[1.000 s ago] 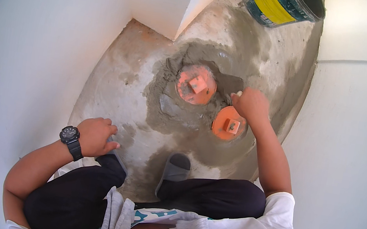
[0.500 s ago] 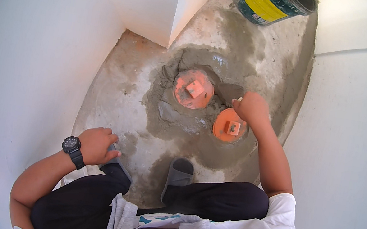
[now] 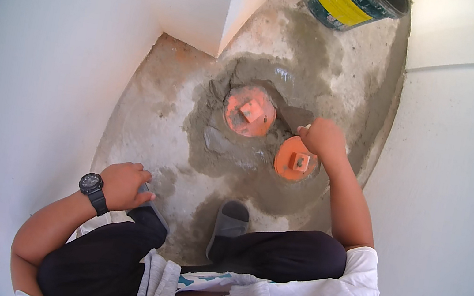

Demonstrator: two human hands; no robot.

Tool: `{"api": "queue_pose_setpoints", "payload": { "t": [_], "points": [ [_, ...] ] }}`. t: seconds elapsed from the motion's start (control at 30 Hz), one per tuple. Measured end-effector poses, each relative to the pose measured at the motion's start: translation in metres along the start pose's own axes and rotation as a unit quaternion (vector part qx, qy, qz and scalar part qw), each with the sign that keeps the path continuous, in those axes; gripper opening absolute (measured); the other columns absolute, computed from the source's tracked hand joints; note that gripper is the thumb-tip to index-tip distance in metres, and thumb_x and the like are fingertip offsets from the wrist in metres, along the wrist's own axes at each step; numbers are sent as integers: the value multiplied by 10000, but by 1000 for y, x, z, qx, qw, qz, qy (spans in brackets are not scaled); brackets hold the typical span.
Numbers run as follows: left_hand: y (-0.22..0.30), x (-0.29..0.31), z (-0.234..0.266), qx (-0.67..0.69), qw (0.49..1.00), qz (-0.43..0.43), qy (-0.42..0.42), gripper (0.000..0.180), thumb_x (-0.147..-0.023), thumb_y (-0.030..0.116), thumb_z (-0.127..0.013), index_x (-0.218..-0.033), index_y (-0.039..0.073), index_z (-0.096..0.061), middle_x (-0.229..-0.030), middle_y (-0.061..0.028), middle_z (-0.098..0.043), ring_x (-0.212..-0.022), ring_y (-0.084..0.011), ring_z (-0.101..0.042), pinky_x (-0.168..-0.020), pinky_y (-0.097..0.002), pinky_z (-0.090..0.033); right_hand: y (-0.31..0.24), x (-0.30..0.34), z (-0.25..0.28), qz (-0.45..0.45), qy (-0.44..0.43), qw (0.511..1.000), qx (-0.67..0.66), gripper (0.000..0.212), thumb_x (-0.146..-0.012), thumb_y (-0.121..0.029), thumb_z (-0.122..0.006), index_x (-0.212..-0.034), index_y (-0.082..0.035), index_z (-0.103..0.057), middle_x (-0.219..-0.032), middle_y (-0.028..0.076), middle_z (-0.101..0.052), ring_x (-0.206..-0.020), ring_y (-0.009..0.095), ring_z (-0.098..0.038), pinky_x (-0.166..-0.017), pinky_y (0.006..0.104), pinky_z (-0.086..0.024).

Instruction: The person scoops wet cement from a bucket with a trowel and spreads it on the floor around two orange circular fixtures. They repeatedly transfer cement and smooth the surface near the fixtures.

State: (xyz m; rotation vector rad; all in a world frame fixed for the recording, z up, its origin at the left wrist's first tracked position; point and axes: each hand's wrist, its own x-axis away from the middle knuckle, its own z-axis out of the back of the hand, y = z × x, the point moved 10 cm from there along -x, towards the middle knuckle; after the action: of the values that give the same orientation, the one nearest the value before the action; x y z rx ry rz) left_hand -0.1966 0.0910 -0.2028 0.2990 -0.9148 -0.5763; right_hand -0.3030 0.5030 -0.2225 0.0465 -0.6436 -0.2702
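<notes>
My right hand [image 3: 323, 142] is closed round the handle of a trowel. Its dark blade [image 3: 292, 118] lies against wet grey mortar [image 3: 282, 76] between two round orange pipe caps. The larger cap [image 3: 236, 111], smeared with mortar, is left of the blade. Just below my right hand is the smaller cap [image 3: 284, 162]; both have a square raised knob. My left hand [image 3: 124, 185], with a black watch on its wrist, hangs loosely over my left sandal. Its thumb stands apart from the fingers, and I see nothing held in it.
A dark green bucket [image 3: 330, 21] with a yellow label stands at the far right. White walls [image 3: 63, 71] close in on both sides, and a wall corner [image 3: 218, 49] juts in at the far left. My right sandal [image 3: 231, 221] rests on the stained concrete floor [image 3: 135, 126].
The whole view has shifted slightly. My right hand and the trowel stay almost in the same place, with a little more of the blade showing. My left hand keeps its pose.
</notes>
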Motion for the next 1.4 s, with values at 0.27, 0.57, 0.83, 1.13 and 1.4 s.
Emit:
{"api": "queue_pose_setpoints", "payload": {
  "t": [0.27,0.57,0.83,1.13,1.4],
  "points": [
    [16,-8,4,-9,999,-42,9,402,-890,429,-711,-1060,65,-713,-949,-147,-664,-918,-354,-665,-796,-462,-545,-25,-8,-1,27,20,999,3,449,-899,-435,-685,-923,8,-750,-895,205,-739,-870,396,-718,-783,467,-573],
    [-8,-4,-20,-21,999,-4,-29,432,-876,460,-700,-1040,62,-725,-927,-164,-678,-911,-375,-671,-794,-482,-549,3,-6,16,40,14,999,-26,465,-900,-470,-691,-938,-10,-747,-964,223,-730,-902,404,-704,-794,477,-563],
    [3,-16,-15,-54,996,-76,-9,430,-825,400,-731,-1099,68,-740,-1095,-178,-699,-1098,-342,-651,-975,-464,-497,-49,-32,71,186,132,970,86,364,-851,-395,-735,-994,-60,-732,-907,191,-724,-895,389,-700,-789,487,-549],
    [-3,-6,-11,-82,993,-31,80,675,-798,311,-776,-1388,50,-577,-1436,-228,-509,-1367,-381,-462,-1130,-501,-376,-94,-59,69,223,115,953,167,316,-815,-349,-723,-1018,-112,-772,-889,152,-738,-857,337,-724,-752,464,-567],
    [-14,-4,-37,-32,998,9,-57,620,-832,366,-770,-1334,42,-605,-1219,-179,-658,-1156,-358,-622,-1036,-461,-452,-95,-73,38,211,141,935,249,208,-776,-288,-735,-873,-106,-770,-844,130,-734,-810,301,-731,-687,422,-566]
  ]
}}
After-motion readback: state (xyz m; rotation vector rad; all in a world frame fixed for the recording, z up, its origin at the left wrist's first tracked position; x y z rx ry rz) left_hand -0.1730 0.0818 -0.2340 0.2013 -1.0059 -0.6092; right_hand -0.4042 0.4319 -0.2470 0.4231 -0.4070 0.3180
